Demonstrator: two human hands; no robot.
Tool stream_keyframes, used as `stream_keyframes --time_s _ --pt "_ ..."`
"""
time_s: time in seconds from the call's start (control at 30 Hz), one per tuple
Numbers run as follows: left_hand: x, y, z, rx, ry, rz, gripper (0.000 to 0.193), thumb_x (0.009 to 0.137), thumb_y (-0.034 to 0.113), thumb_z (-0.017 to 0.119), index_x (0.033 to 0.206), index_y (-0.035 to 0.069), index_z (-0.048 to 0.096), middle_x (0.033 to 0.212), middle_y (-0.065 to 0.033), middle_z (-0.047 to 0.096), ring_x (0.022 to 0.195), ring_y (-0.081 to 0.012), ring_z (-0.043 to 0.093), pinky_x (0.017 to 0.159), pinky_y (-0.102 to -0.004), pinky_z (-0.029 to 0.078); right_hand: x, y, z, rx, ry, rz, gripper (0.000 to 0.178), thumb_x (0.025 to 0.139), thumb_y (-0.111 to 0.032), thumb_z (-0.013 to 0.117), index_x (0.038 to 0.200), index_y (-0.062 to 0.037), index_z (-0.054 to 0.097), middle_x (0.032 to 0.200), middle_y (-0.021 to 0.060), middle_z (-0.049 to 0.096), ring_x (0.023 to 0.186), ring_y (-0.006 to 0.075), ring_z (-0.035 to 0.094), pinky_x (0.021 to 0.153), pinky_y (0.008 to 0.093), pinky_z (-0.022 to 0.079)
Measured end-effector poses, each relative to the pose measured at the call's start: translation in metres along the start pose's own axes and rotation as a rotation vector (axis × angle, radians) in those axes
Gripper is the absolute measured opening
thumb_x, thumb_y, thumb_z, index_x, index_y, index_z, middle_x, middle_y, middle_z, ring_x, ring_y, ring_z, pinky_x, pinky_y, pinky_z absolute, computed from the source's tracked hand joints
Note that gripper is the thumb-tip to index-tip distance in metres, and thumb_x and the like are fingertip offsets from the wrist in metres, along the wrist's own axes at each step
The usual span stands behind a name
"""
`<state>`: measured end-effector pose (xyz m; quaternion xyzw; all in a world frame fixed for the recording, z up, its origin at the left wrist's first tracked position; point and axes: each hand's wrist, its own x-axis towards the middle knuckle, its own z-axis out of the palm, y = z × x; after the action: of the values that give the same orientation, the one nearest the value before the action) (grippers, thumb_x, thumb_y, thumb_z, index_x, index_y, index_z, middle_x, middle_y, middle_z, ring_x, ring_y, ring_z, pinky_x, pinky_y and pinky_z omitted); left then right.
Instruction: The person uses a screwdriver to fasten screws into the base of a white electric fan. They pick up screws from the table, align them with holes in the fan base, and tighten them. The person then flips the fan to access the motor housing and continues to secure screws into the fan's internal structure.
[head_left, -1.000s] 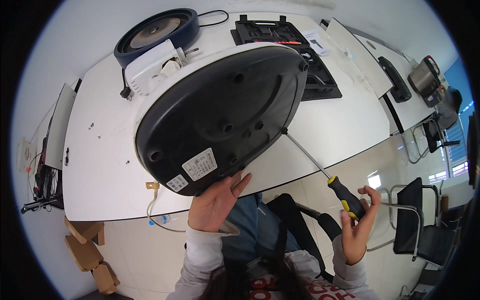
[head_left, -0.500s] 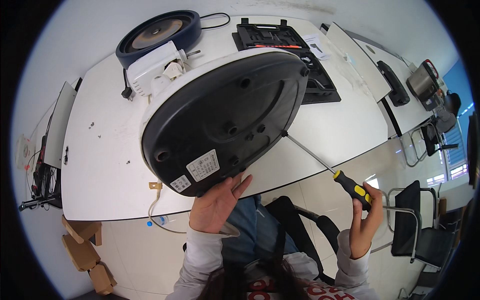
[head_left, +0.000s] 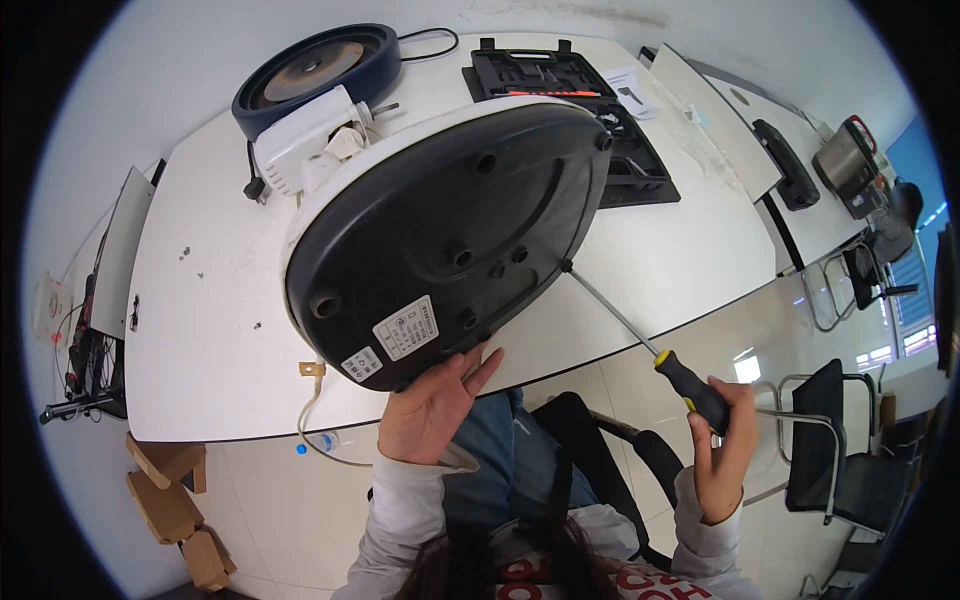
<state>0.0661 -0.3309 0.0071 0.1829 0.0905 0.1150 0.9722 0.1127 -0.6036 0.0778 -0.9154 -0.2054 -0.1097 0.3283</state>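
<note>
Right of centre, my right grip (head_left: pixel 722 430) held the screwdriver (head_left: pixel 663 359), its handle (head_left: pixel 690 388) rolled since the earlier frame so less yellow showed. My left grip (head_left: pixel 428 410) lay open against the black appliance base (head_left: pixel 420 225) at centre, whose two white labels (head_left: pixel 405 328) carried small print.

Bright light; glare spots the glossy pale tiled floor (head_left: pixel 290 510); the smooth white counter (head_left: pixel 215 360) bows (fisheye distortion).

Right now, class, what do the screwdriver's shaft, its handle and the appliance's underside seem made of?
Shaft: probably steel, given its grey sheen. Handle: likely plastic or rubber, dull black with yellow accents. Underside: apparently moulded plastic, satin, with rounded recesses.
</note>
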Motion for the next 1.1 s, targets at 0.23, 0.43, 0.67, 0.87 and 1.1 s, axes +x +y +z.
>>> stream_keyframes --time_s 0.23,0.43,0.67,0.87,1.1 --pt "0.001 0.001 -0.004 0.01 -0.037 -0.015 0.044 0.084 -0.004 0.043 0.127 0.001 0.039 0.133 -0.0175 0.04 0.128 -0.036 0.03 0.106 -0.0484 0.024 -0.003 -0.006 0.021 0.168 -0.043 -0.012 0.062 0.063 0.0 0.071 0.116 -0.0026 0.04 0.106 0.0156 0.039 0.069 0.0206 0.045 0.059 0.0264 0.04" --pt "0.001 0.001 -0.002 0.026 -0.042 -0.012 0.046 0.084 -0.004 0.043 0.129 0.002 0.038 0.133 -0.0174 0.04 0.128 -0.0355 0.03 0.106 -0.0481 0.023 -0.005 0.005 0.015 0.056 -0.042 -0.097 0.05 0.062 0.006 0.071 0.106 -0.0008 0.048 0.098 0.015 0.048 0.075 0.0239 0.053 0.063 0.0296 0.045" --pt "0.002 -0.001 -0.002 0.047 -0.056 -0.001 0.047 0.084 -0.003 0.042 0.131 0.003 0.036 0.134 -0.0164 0.039 0.128 -0.0362 0.029 0.106 -0.0489 0.023 0.007 -0.014 0.006 0.028 0.109 -0.066 0.031 0.067 0.004 0.068 0.096 0.0016 0.058 0.092 0.0144 0.057 0.071 0.0261 0.057 0.062 0.0299 0.046" --pt "0.002 0.0 0.0 0.045 -0.052 -0.001 0.048 0.083 -0.003 0.043 0.13 0.003 0.036 0.135 -0.0163 0.038 0.128 -0.0372 0.029 0.106 -0.0494 0.022 0.011 -0.015 0.004 0.038 0.104 -0.059 0.051 0.064 0.004 0.068 0.111 -0.0017 0.048 0.101 0.0148 0.046 0.082 0.0245 0.05 0.061 0.0301 0.042" --pt "0.0 -0.001 -0.001 0.047 -0.039 0.017 0.049 0.083 -0.003 0.044 0.13 0.003 0.036 0.135 -0.0172 0.038 0.128 -0.0399 0.027 0.106 -0.0499 0.022 0.005 -0.003 0.0 0.057 0.081 -0.052 0.041 0.064 0.007 0.067 0.099 -0.0012 0.047 0.098 0.0146 0.043 0.084 0.0256 0.049 0.072 0.0291 0.043"
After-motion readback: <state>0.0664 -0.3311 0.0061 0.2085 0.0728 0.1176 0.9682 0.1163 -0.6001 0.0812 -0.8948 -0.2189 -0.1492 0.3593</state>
